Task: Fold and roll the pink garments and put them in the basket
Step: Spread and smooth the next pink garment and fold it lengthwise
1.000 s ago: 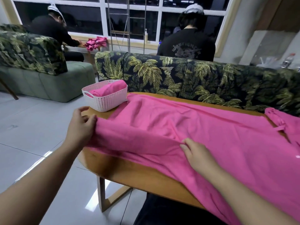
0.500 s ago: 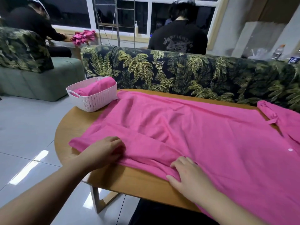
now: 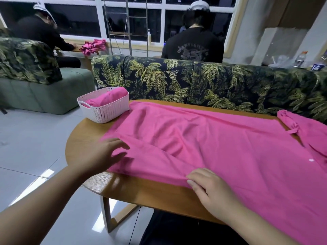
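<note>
A large pink garment [image 3: 221, 147] lies spread across the oval wooden table [image 3: 141, 190], its hem toward the left end. My left hand [image 3: 104, 154] rests flat on the hem corner, fingers spread and blurred. At the garment's near edge my right hand [image 3: 210, 190] lies with fingers bent down on a fold; whether it pinches the cloth I cannot tell. A white woven basket [image 3: 106, 112] stands at the table's far left and holds a rolled pink garment [image 3: 109, 98].
A palm-print sofa [image 3: 203, 82] backs the table's far side. Two persons in black sit beyond, one beside a pink pile [image 3: 93, 46] on a ledge. A green sofa [image 3: 46, 92] stands at left. Grey tiled floor lies to the left.
My left hand has slid along the hem from the table's left edge inward and flattened out. The garment now lies further onto the table. My right hand stays on the near edge.
</note>
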Motion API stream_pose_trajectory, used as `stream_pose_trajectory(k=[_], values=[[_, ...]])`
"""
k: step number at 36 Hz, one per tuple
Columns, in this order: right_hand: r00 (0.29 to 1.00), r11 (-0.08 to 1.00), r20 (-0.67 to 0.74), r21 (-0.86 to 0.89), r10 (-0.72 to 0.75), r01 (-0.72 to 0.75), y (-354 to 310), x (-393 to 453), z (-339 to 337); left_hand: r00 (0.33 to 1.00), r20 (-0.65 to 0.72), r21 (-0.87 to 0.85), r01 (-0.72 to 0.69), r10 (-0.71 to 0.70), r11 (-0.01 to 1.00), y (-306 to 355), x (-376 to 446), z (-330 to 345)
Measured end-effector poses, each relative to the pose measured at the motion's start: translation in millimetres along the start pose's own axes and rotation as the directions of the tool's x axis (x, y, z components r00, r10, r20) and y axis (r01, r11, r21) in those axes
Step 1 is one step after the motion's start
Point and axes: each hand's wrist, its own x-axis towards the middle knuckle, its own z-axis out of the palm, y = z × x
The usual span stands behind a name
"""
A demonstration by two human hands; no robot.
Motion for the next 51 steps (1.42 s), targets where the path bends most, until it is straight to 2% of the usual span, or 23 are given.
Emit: stream_pose_trajectory(k=[4, 7, 10, 12, 15, 17, 18, 20, 23, 27, 31, 38, 42, 45, 47, 51], values=[[0.994, 0.994, 0.027, 0.038, -0.107, 0.106, -7, -7, -3, 0.976, 0.213, 0.094, 0.027, -0.046, 0.995, 12, -10, 8], [0.977, 0.989, 0.156, 0.029, -0.146, 0.143, -8, -14, -3, 0.941, 0.321, 0.190, 0.042, -0.103, 0.981, 17, -14, 11], [0.940, 0.991, 0.315, 0.012, -0.129, 0.131, -11, -21, -1, 0.933, 0.333, 0.198, 0.076, -0.140, 0.977, 16, -20, 16], [0.925, 0.998, 0.375, 0.013, -0.061, 0.060, -14, -24, 2, 0.945, 0.294, 0.188, 0.091, -0.145, 0.978, 18, -20, 21], [0.960, 0.998, 0.273, -0.044, 0.061, -0.050, -14, -25, 8, 0.969, 0.229, 0.176, 0.053, -0.093, 0.983, 18, -12, 29], [0.980, 0.990, 0.160, -0.096, 0.120, -0.106, -12, -23, 13, 0.977, 0.211, 0.172, -0.024, -0.013, 0.985, 16, -4, 34], [0.974, 0.981, 0.154, -0.127, 0.166, -0.148, -13, -20, 14, 0.976, 0.212, 0.180, -0.081, 0.042, 0.980, 16, 0, 37], [0.944, 0.957, 0.214, -0.195, 0.253, -0.213, -14, -16, 14, 0.969, 0.219, 0.231, -0.165, 0.114, 0.959, 17, 10, 40], [0.895, 0.930, 0.312, -0.283, 0.319, -0.233, -16, -14, 11, 0.953, 0.275, 0.302, -0.209, 0.124, 0.930, 24, 22, 47], [0.905, 0.929, 0.285, -0.283, 0.317, -0.236, -10, -14, 15, 0.968, 0.250, 0.287, -0.111, 0.038, 0.951, 30, 32, 60], [0.958, 0.920, 0.099, -0.320, 0.270, -0.226, -5, -14, 24, 0.973, 0.232, 0.314, -0.077, 0.002, 0.946, 27, 39, 69], [0.981, 0.870, 0.059, -0.475, 0.183, -0.133, -2, -11, 32, 0.959, 0.281, 0.450, -0.090, -0.046, 0.889, 31, 48, 75], [0.972, 0.893, 0.038, -0.405, 0.231, -0.196, -4, -10, 28, 0.976, 0.200, 0.310, -0.143, 0.083, 0.940, 21, 39, 75], [0.976, 0.944, 0.001, -0.254, 0.216, -0.209, -2, -16, 27, 0.974, 0.167, 0.183, -0.181, 0.151, 0.966, 15, 31, 65], [0.973, 0.964, 0.033, -0.147, 0.230, -0.223, -3, -20, 23, 0.971, 0.170, 0.108, -0.190, 0.171, 0.976, 10, 25, 58], [0.975, 0.973, 0.051, -0.092, 0.217, -0.212, -13, -23, 15, 0.979, 0.121, 0.130, -0.181, 0.165, 0.975, 5, 15, 53]])
